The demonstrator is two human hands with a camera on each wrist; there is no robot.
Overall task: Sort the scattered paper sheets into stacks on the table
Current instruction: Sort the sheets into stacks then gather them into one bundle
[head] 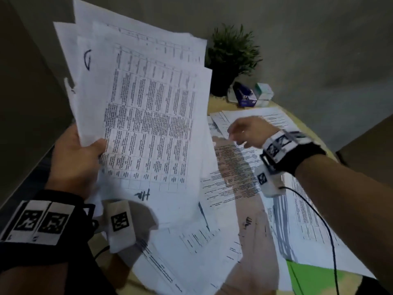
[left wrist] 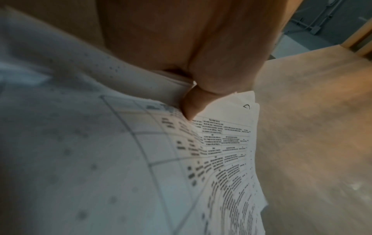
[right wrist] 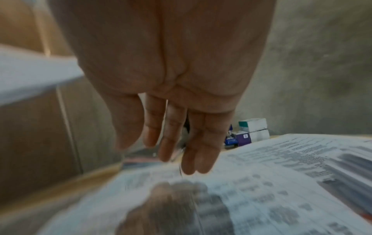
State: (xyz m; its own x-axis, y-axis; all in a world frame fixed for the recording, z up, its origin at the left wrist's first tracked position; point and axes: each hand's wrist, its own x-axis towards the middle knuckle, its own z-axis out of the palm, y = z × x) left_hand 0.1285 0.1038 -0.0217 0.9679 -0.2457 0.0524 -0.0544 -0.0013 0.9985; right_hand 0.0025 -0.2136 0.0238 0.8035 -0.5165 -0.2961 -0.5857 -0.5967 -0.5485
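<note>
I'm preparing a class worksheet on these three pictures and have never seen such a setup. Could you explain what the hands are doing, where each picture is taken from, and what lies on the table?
A person wears three cameras: one on the head, one on each wrist. The head view shows the left hand gripping a fanned bundle of white printed sheets. The right hand, empty with relaxed fingers, hovers over loose printed sheets scattered on the pale wooden table, beside a green potted plant and small boxes.

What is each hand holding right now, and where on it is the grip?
The left hand grips a fanned bundle of printed sheets at its lower left edge, thumb on top. The right hand holds nothing, fingers relaxed above the sheets on the table.
</note>
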